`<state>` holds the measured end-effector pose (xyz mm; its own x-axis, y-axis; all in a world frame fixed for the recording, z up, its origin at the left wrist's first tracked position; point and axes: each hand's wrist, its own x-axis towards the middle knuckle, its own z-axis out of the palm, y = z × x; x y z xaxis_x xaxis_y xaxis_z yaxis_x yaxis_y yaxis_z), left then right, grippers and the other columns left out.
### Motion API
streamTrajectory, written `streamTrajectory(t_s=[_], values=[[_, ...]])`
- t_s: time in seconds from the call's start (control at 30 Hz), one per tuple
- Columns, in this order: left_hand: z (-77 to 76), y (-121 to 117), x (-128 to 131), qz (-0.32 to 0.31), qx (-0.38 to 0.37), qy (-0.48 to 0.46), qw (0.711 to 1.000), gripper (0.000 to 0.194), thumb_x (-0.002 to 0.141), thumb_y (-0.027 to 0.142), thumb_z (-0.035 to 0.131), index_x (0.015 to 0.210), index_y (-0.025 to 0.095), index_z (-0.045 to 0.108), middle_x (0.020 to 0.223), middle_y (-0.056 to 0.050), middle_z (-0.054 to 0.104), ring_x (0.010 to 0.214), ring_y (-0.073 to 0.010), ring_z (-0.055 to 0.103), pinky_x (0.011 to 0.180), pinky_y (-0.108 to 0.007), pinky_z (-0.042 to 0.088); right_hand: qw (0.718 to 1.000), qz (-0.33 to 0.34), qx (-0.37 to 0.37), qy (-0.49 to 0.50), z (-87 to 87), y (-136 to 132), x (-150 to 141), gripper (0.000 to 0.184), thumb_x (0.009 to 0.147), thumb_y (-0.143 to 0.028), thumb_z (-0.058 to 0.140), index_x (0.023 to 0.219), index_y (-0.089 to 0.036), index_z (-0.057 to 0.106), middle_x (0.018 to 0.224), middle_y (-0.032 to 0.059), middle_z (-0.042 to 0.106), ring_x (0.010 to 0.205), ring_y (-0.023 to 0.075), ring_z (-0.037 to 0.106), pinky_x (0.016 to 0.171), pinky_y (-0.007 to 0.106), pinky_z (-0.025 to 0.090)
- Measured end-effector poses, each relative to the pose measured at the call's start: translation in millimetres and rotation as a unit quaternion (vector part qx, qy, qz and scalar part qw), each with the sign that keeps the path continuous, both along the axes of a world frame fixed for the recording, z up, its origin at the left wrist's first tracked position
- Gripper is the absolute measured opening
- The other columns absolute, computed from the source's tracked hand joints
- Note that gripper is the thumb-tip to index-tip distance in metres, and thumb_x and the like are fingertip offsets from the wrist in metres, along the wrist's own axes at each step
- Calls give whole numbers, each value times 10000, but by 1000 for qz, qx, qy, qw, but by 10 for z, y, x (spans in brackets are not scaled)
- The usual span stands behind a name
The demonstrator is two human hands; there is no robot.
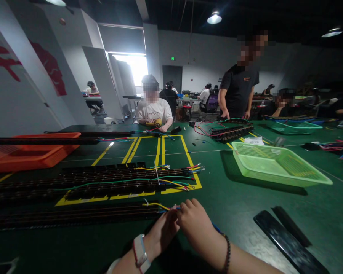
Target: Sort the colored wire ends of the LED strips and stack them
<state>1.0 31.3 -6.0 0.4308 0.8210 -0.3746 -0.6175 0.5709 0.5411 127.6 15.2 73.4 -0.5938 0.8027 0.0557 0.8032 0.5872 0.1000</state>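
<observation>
Both my hands meet at the front of the green table [217,194], at the end of a long black cable chain [74,215]. My left hand [165,228] pinches the wires [162,206] coming out of that end; yellow and blue ones show. Over its fingertips my right hand [194,220] is closed on the same wires, and a blue length shows past its wrist. The fingers hide the exact grip point. Behind lie several more black cable chains [114,179] side by side, their coloured wires ending in ring terminals [198,167].
A light green basket [263,163] stands at the right, with two dark flat pieces [288,239] in front of it. An orange basket [45,152] is at the left under another chain. Across the table one person [154,110] holds a yellow tool; another person [238,91] stands.
</observation>
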Motion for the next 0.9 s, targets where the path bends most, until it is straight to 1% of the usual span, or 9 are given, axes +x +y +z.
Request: streamTrajectory(t_s=[0.07,0.13,0.27,0.4,0.53,0.67,0.73,0.8,0.9], values=[[44,-26,24,7,-23,-4,1000,53,815,199,629,793,158,653,794,-18,661,760,-120,621,799,-254,466,1000,-23,-3,-2,-104,16,-11,164,829,-109,545,942,-115,664,837,139,666,780,225,578,677,337,396],[91,-49,44,16,-49,-4,999,35,801,162,643,824,142,661,838,-23,684,781,-121,637,810,-251,468,999,-49,-3,1,-193,35,-20,170,830,-101,537,945,-119,660,839,144,669,781,228,583,675,335,395],[153,-60,65,30,-71,-2,997,31,797,117,637,804,132,663,891,-50,710,859,-154,663,860,-272,479,997,-82,-11,-1,-242,47,-33,193,840,-86,513,972,-119,650,862,152,674,795,230,598,662,330,406],[182,-49,57,25,-79,-1,997,46,798,111,631,819,123,670,888,-64,718,901,-172,668,884,-278,482,995,-99,-22,4,-190,21,-49,199,845,-87,504,986,-116,642,863,156,675,803,223,615,671,318,422],[185,-48,45,27,-67,1,997,28,775,107,656,760,130,661,849,-55,718,905,-182,667,896,-288,480,993,-101,-56,4,-106,3,-39,197,839,-89,504,973,-109,647,846,152,678,784,211,633,668,301,437],[143,-44,48,27,-49,-13,998,14,777,145,669,766,140,661,802,-29,710,814,-150,664,876,-282,481,992,-97,-84,9,29,19,9,168,846,-109,511,941,-109,650,847,150,678,773,209,650,652,287,450],[120,-41,53,30,-41,-24,998,53,786,195,671,768,145,665,782,-23,708,772,-138,657,871,-288,481,991,-102,-86,12,101,37,44,148,852,-123,516,919,-114,648,851,146,677,783,219,657,644,290,455],[105,-44,55,29,-29,-25,999,118,787,257,672,756,143,667,778,-33,712,783,-151,656,894,-312,473,990,-110,-83,15,156,64,88,142,852,-118,514,914,-121,642,856,133,676,761,220,661,619,288,454],[98,-58,55,19,0,-6,1000,165,772,296,684,773,131,675,831,-67,723,895,-202,654,953,-359,442,990,-120,-66,34,188,134,170,153,868,-119,485,918,-135,629,869,106,672,700,205,655,582,284,441]])
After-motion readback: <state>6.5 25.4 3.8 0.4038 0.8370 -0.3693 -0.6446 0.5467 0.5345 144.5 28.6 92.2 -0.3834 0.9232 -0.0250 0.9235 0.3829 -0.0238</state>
